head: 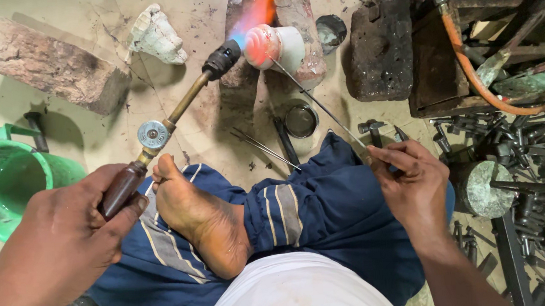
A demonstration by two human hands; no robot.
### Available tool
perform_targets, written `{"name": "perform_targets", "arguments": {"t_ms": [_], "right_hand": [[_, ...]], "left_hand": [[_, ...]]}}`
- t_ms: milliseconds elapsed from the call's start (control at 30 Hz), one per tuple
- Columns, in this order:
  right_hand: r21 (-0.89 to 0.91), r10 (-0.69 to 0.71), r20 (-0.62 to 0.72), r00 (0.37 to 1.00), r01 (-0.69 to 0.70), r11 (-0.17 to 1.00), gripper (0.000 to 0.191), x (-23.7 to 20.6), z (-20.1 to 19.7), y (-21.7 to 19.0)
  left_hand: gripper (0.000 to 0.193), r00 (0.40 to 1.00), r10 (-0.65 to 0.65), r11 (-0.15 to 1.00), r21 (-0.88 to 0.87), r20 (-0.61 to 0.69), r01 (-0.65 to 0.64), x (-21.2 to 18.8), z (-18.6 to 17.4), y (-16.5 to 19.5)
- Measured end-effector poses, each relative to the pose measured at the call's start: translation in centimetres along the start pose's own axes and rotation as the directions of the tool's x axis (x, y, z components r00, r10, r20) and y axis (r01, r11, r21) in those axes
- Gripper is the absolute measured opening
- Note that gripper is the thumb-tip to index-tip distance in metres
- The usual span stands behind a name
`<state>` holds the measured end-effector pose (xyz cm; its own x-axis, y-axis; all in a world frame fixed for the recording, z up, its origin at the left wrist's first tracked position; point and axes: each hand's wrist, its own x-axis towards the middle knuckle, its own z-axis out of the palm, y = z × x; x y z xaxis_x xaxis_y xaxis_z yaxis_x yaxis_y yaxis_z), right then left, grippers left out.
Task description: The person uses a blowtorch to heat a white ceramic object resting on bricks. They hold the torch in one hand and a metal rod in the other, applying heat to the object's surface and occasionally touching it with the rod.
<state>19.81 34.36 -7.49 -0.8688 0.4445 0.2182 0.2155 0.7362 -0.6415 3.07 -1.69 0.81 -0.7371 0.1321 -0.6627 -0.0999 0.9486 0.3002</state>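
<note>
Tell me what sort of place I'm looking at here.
Probably a small metalworking or smithing workshop, worked from the floor. The left hand aims a lit blowtorch at a glowing crucible, bricks surround it, and metal tools lie heaped to the right.

Lit brass torch, wooden handle, angled up-right, flame on glowing white crucible atop brick; thin rod tip touching it.

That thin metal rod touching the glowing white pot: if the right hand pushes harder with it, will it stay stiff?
Probably not: the thin rod is long and slender, held only at its end by the right hand, so it likely flexes. Its tip may slip off the rounded pot.
</note>
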Motion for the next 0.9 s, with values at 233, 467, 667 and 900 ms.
{"name": "perform_targets", "arguments": {"t_ms": [233, 467, 667, 900], "right_hand": [[-0.025, 0.006, 0.000, 1.000, -0.006, 1.000, 0.021, 0.2, 0.0, -0.1], [0.006, -0.045, -0.020, 0.999, 0.045, 0.999, 0.020, 0.4, 0.1, 0.0], [0.017, 0.021, -0.007, 1.000, -0.021, 1.000, 0.019, 0.5, 0.0, -0.2], [-0.105, 0.026, 0.099, 0.995, -0.016, 0.994, 0.019, -2.5, -1.0, -1.3]], "left_hand": [[0.045, 0.998, 0.061, 0.998, 0.022, -0.015, -0.060, -0.2, 1.1, -0.3], [0.041, 0.992, 0.122, 0.992, 0.040, -0.024, -0.120, -0.2, 1.5, -0.5], [0.044, 0.994, 0.095, 0.994, 0.055, -0.056, -0.092, -0.4, 1.0, -0.4], [0.040, 0.964, 0.022, 0.990, -0.129, -0.263, -0.058, -1.1, 0.6, -1.5]]}}
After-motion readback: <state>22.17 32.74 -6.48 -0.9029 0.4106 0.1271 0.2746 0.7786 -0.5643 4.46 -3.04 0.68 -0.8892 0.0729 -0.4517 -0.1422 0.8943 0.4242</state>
